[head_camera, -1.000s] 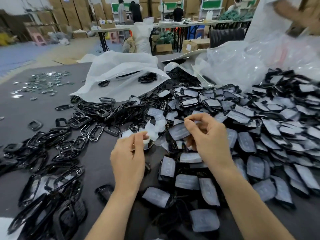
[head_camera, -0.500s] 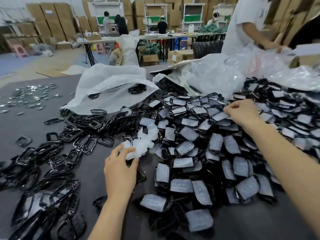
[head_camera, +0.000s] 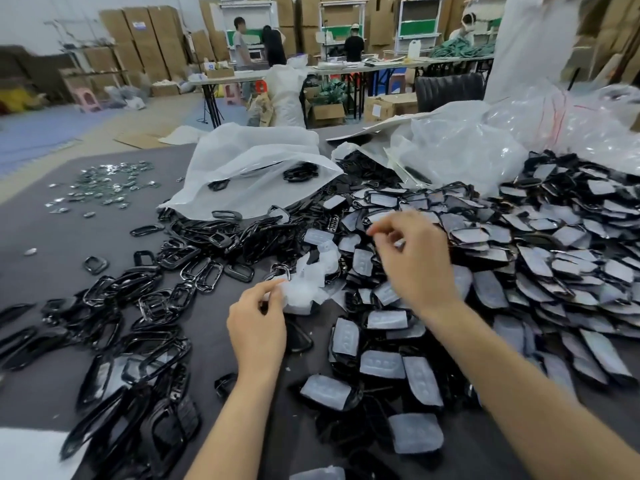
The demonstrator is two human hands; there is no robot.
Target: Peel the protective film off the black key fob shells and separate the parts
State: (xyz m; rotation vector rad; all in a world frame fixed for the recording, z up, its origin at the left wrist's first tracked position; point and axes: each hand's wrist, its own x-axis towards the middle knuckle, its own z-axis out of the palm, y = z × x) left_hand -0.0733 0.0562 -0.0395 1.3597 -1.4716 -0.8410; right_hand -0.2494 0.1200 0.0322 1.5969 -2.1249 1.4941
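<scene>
The dark table point(head_camera: 52, 237) fills the frame and serves as my sorting surface. The heap of film-covered shells point(head_camera: 519, 271), the stock yet to be peeled, spreads over the right half, within reach of my right hand. Above it, at upper right, lie the clear bags point(head_camera: 467, 147), and at upper centre a white bag point(head_camera: 249, 168) with a few black parts showing through it; the parts probably came out of these. The stripped black frames point(head_camera: 156, 299) are kept in their own pile at left and lower left, apart from the unpeeled stock so the two do not mix. My right hand point(head_camera: 419, 268) hangs over the near edge of the heap at centre with fingers curled; motion blur hides whether it holds anything, so I cannot tell. My left hand point(head_camera: 256, 327), just below centre, pinches the near edge of the peeled film point(head_camera: 311, 275), a small white pile between the two heaps where waste collects. Small shiny pieces point(head_camera: 107, 181) lie scattered at upper left, well apart.
</scene>
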